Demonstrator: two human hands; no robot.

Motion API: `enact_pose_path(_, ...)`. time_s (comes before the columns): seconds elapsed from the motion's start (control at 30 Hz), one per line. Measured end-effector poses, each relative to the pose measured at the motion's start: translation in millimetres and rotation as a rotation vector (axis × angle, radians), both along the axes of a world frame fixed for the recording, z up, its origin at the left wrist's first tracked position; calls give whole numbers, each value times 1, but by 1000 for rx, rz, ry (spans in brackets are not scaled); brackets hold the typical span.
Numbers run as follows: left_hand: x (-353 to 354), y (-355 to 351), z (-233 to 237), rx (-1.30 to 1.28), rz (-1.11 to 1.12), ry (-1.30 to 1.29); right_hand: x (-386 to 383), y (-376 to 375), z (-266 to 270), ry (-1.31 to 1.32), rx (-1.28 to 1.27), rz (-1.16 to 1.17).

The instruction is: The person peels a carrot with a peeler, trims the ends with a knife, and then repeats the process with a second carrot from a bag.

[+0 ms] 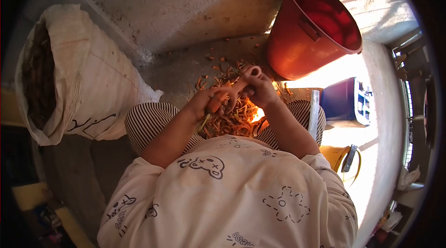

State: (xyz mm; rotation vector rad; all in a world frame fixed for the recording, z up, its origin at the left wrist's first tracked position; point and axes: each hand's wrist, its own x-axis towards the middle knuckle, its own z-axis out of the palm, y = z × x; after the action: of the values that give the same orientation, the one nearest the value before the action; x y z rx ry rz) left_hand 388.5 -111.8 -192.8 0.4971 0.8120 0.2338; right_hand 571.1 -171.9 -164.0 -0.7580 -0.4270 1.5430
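My left hand (200, 104) is closed around an orange carrot (215, 103), whose green stem end points down toward my lap. In my right hand (261, 91) is a pale orange peeler (240, 82) with a looped handle end. Its forked head lies against or very close to the carrot; the blade itself is too small to make out. Below both hands, between my knees, a heap of carrot peelings (237, 118) covers the floor.
A tall red bucket (283, 48) stands at the front right, near the wall. To the left leans an open white sack (100, 76) with dark contents. On the right are a blue crate (341, 99) and a yellow container (335, 154). Scattered peelings lie on the floor ahead.
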Motion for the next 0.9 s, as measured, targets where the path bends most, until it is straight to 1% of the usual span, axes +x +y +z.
enact_pose_path(0.1,-2,-7,11,253,-123,42,-14,7,-3,-25,101,152)
enact_pose_path(0.13,-1,-7,9,134,-109,6,-11,10,-8,-40,93,146)
enact_pose_path(0.2,2,-6,3,-105,-83,-66,11,20,-24,-64,-10,12)
enact_pose_path(0.23,0,-6,0,-116,-114,-117,27,24,-35,-76,-61,-55)
enact_pose_path(0.3,-5,-5,-2,-134,-174,-221,64,30,-63,-323,-180,-351)
enact_pose_path(0.37,-6,-4,3,-131,-147,-191,92,27,-84,-373,-418,-598)
enact_pose_path(0.4,-6,-4,5,-131,-132,-178,91,24,-81,-373,-407,-602)
enact_pose_path(0.47,-6,0,1,-100,-125,-201,83,15,-57,-383,-370,-617)
enact_pose_path(0.5,-5,1,0,-85,-122,-211,70,11,-46,-506,-333,-548)
enact_pose_path(0.53,-2,0,6,-70,-122,-223,58,8,-48,-650,-23,-422)
enact_pose_path(0.57,2,-3,15,-55,-122,-232,48,0,-48,-1073,17,-362)
enact_pose_path(0.6,6,-6,21,-46,-122,-239,24,-12,-31,-1357,102,-361)
enact_pose_path(0.63,8,-9,23,-46,-134,-267,3,-28,-10,-1302,96,-188)
enact_pose_path(0.67,11,-10,25,-46,-145,-296,-11,-39,-2,-1268,262,-149)
enact_pose_path(0.7,15,-12,25,-46,-155,-327,-19,-49,7,-1438,191,-33)
enact_pose_path(0.73,18,-13,22,-67,-141,-356,-18,-56,11,-1348,371,51)
enact_pose_path(0.83,19,-20,12,-100,-113,-416,-12,-82,32,-1573,361,129)
enact_pose_path(0.9,15,-21,18,-81,-131,-409,9,-110,42,-1863,223,-43)
